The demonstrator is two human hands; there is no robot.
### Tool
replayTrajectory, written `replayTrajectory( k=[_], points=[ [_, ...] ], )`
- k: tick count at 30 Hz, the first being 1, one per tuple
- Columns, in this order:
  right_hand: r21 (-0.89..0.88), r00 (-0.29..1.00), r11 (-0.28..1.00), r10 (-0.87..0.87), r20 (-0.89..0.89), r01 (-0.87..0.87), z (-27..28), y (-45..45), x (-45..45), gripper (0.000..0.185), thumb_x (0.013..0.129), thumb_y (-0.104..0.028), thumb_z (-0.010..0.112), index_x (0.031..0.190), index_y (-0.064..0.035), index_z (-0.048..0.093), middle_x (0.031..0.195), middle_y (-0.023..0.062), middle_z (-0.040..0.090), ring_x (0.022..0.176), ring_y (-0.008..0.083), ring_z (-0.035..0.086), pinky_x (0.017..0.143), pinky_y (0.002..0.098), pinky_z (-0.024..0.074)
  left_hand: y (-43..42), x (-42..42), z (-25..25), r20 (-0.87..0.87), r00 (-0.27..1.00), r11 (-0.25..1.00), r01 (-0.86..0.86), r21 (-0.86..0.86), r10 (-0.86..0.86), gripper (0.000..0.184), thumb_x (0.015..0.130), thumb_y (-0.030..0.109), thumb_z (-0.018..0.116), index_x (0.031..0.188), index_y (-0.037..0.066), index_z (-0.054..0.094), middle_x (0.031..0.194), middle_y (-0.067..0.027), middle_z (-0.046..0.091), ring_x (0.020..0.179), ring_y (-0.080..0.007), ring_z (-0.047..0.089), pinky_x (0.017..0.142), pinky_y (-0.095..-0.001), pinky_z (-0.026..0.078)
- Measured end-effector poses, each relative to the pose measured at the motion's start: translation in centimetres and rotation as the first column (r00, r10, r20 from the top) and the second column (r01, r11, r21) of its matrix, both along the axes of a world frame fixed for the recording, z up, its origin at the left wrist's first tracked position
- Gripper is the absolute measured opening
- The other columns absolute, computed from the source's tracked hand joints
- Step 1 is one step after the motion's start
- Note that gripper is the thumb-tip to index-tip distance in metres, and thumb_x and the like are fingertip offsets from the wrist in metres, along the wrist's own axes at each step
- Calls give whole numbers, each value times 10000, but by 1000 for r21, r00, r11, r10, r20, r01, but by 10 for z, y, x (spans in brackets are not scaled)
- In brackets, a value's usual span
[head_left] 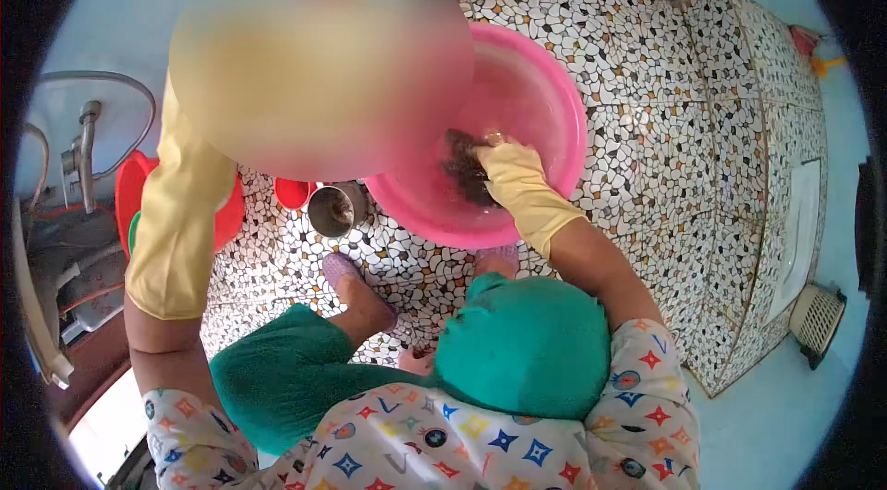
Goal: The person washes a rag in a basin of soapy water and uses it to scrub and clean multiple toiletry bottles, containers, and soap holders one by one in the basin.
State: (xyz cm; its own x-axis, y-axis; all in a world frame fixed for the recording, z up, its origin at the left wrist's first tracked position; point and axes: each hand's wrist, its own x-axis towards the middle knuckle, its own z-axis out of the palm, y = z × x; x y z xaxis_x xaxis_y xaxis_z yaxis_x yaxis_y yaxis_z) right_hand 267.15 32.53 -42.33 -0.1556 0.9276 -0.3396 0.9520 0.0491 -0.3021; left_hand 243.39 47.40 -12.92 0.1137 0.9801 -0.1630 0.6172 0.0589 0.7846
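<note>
My right hand (516,174), in a pale yellow rubber glove, reaches down into a large pink basin (575,111). Its fingers close on the edge of a dark brown, shaggy clump (469,169) whose kind I cannot make out. Reddish, wet-looking water (517,102) lies in the basin around the clump. On the left, a matching yellow glove (176,241) covers my left forearm, which stretches forward. A big blurred patch hides my left hand's fingers and anything they touch, along with the basin's left part.
Near the basin's lower left stand a metal pot (334,211) and a small red container (292,193). A red tub (139,190) is behind my left forearm, beside a metal tap (88,153). Pebble-patterned tiles (637,167) cover the floor; a pale basket (817,316) is at right.
</note>
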Motion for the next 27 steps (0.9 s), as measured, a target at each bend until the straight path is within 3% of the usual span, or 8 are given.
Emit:
replayTrajectory(
  k=[2,6,9,12,15,17,24,27],
  points=[
    [59,996,995,-85,-27,87,15,1,-1,567,781,-154,767,1323,-281,660,1332,102,568,1134,336,649,914,463,550,-3,3,-11,124,992,999,19,-31,-15,358,830,105,766,1141,-42,667,966,-93,730,828,-131,698,737,-264,558],
    [-78,993,996,-58,-99,50,-65,6,1,569,835,-202,723,1387,-290,613,1487,86,466,1324,342,516,1046,580,451,-11,18,-39,256,964,968,124,-216,-66,345,835,87,793,1131,-40,668,956,-79,734,783,-124,684,727,-263,556],
    [-141,955,973,209,211,-182,17,8,-4,515,1027,-352,510,1535,-281,462,1602,98,377,1514,334,300,1187,715,215,-23,30,-86,316,948,966,122,-228,-45,262,807,105,802,1030,-11,730,870,-53,739,742,-119,679,719,-265,555],
    [96,967,992,51,250,-77,-27,3,-2,483,1044,-376,476,1517,-284,495,1638,84,342,1541,359,256,1182,729,206,-33,33,-145,308,950,982,106,-158,-53,310,805,168,830,1048,3,730,864,-55,739,742,-128,683,736,-281,558],
    [-92,973,990,123,195,-107,-46,7,-1,487,1028,-360,507,1509,-282,511,1685,73,272,1575,348,178,1211,683,194,-42,38,-167,193,975,972,147,-184,-111,406,825,268,829,1117,11,713,927,-106,750,846,-179,711,790,-325,562],
    [-154,972,961,-235,-24,228,-63,14,-8,457,1030,-357,495,1470,-252,562,1642,105,363,1551,372,251,1213,627,247,-49,41,-166,4,990,984,144,-103,-144,413,829,314,812,1104,18,726,1004,-172,757,942,-284,735,845,-381,561],
    [-506,373,681,-722,-582,529,-73,10,17,362,945,-181,566,1270,-85,694,1211,165,689,1147,331,647,1014,469,521,-72,47,-177,-244,954,977,197,79,-173,450,828,399,748,1108,47,744,1019,-238,734,985,-408,706,899,-449,555],
    [-700,-214,540,-699,-682,468,-13,8,23,433,832,54,475,1209,31,686,1088,147,732,977,264,720,894,380,599,-74,45,-181,-232,950,976,216,11,-208,486,839,365,785,1166,18,693,1067,-238,713,1030,-390,692,924,-446,544]
  ],
)
